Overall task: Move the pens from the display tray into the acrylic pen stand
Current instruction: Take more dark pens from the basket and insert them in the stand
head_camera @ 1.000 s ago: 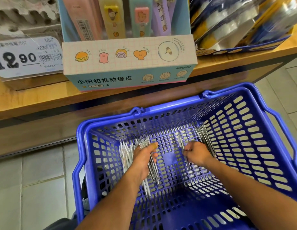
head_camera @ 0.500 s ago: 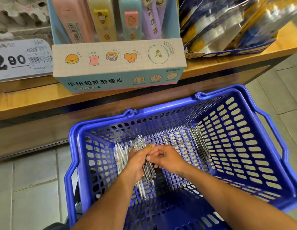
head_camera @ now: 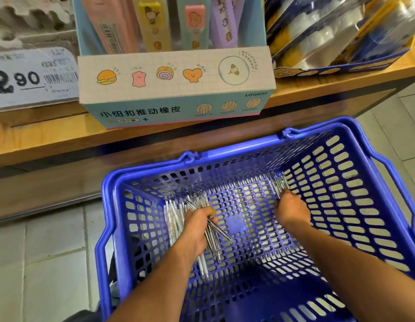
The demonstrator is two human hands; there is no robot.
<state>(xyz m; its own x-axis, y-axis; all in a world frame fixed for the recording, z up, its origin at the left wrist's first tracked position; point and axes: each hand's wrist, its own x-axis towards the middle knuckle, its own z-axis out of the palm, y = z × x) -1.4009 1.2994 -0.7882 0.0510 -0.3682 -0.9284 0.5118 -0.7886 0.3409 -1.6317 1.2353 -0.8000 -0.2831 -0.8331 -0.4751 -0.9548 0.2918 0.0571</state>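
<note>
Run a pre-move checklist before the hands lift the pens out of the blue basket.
1. Left hand grips its bundle of pens: ok.
2. That bundle is tidy: not ok, the pens splay at different angles.
3. Right hand has hold of the far-right pens: cannot tell, the fingers are hidden from the head view.
4. Loose pens lie against the left wall of the blue basket: not ok, not yet gathered.
5. Acrylic pen stand in reach: cannot tell, none is in view.
</note>
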